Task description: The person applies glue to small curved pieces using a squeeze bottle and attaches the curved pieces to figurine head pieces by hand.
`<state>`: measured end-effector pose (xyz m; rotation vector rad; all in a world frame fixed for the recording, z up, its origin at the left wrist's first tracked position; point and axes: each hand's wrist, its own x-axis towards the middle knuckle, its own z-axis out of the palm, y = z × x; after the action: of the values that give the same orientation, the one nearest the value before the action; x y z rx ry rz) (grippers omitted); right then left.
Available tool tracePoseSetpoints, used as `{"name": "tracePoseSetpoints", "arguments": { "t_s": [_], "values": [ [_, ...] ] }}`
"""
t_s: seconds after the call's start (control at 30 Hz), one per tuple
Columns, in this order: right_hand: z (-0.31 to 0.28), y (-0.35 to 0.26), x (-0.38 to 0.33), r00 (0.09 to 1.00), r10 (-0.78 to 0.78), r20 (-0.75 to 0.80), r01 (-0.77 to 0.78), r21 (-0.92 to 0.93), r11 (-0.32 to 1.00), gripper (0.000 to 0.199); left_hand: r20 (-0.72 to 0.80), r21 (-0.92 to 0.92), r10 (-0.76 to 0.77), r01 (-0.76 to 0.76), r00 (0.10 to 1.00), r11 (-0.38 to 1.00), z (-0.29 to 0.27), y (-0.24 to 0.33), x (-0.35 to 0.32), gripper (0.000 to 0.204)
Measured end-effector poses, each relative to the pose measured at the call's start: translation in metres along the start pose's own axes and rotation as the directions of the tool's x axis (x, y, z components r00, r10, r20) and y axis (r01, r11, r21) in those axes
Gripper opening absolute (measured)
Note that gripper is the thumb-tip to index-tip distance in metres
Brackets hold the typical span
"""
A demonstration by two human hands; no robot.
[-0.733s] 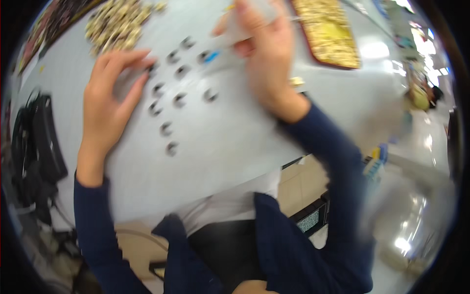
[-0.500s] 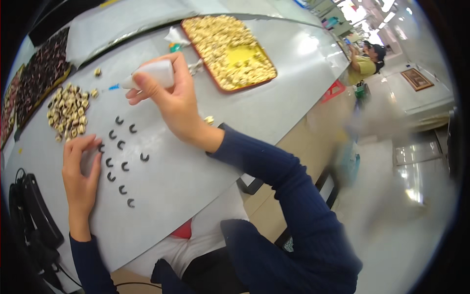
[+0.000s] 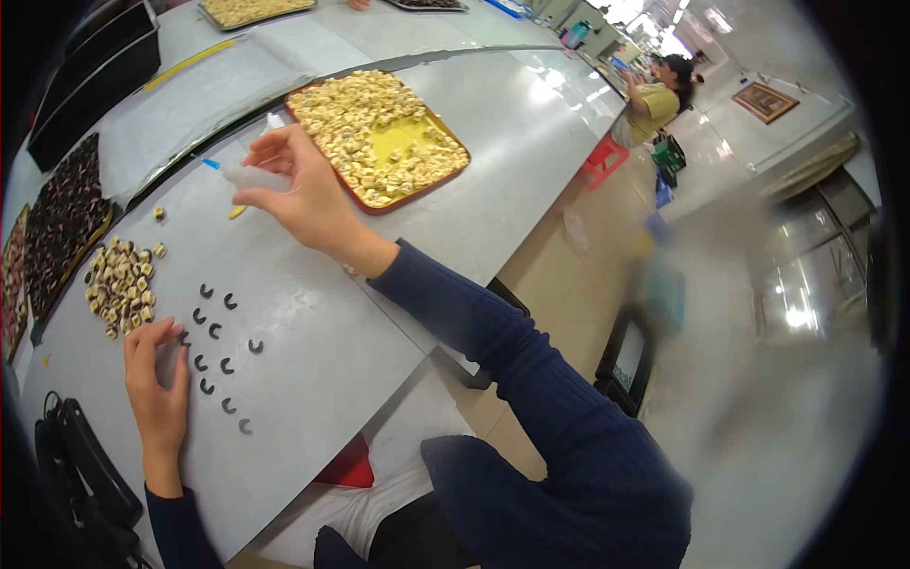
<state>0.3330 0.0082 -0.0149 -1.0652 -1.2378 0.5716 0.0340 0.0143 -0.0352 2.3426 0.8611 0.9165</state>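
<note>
My right hand (image 3: 301, 190) is above the table, thumb and fingers closed round a white squeeze bottle (image 3: 254, 178) with a blue needle tip pointing left. On the table my left hand (image 3: 156, 394) rests with thumb and fingers apart. A small black C-shaped piece (image 3: 185, 339) lies at its fingertips; whether they touch is unclear. Several more black C-shaped pieces (image 3: 227, 365) are laid out just to the right. Beyond my left hand is a heap of small cream-and-dark pieces (image 3: 120, 284), with loose ones beside it.
A red-rimmed yellow tray (image 3: 455, 171) of pale pieces lies beyond my right hand. Dark pieces fill a tray (image 3: 62, 223) at far left. A black device with cables (image 3: 90, 455) sits near left. A seated person (image 3: 654, 104) is at far right.
My right hand has carried the squeeze bottle farther away from me, past the loose pieces by the heap. My left hand stays by the black pieces. The whole view has shifted.
</note>
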Motion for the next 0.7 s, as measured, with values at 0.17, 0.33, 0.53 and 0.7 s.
{"name": "tracePoseSetpoints", "arguments": {
  "t_s": [0.17, 0.33, 0.53, 0.7],
  "values": [
    [-0.004, 0.006, 0.001, 0.997, -0.061, 0.046, 0.07, -0.214, 0.974, 0.045, 0.0, 0.017, -0.002, 0.002, 1.0, 1.0, 0.0, -0.001, -0.001, 0.039],
    [-0.011, 0.007, 0.004, 0.995, -0.096, 0.041, 0.104, -0.342, 0.934, 0.033, -0.012, 0.05, -0.004, 0.004, 1.0, 0.999, 0.0, 0.0, -0.001, 0.04],
    [-0.015, 0.015, 0.005, 0.983, -0.178, 0.04, 0.17, -0.557, 0.813, 0.039, -0.021, 0.057, -0.029, 0.03, 0.999, 0.998, -0.001, 0.0, -0.003, 0.043],
    [-0.017, 0.021, 0.001, 0.999, -0.013, 0.045, 0.035, -0.545, 0.837, 0.046, -0.069, 0.066, -0.041, 0.045, 0.997, 0.997, -0.003, -0.002, -0.004, 0.046]
  ]
}}
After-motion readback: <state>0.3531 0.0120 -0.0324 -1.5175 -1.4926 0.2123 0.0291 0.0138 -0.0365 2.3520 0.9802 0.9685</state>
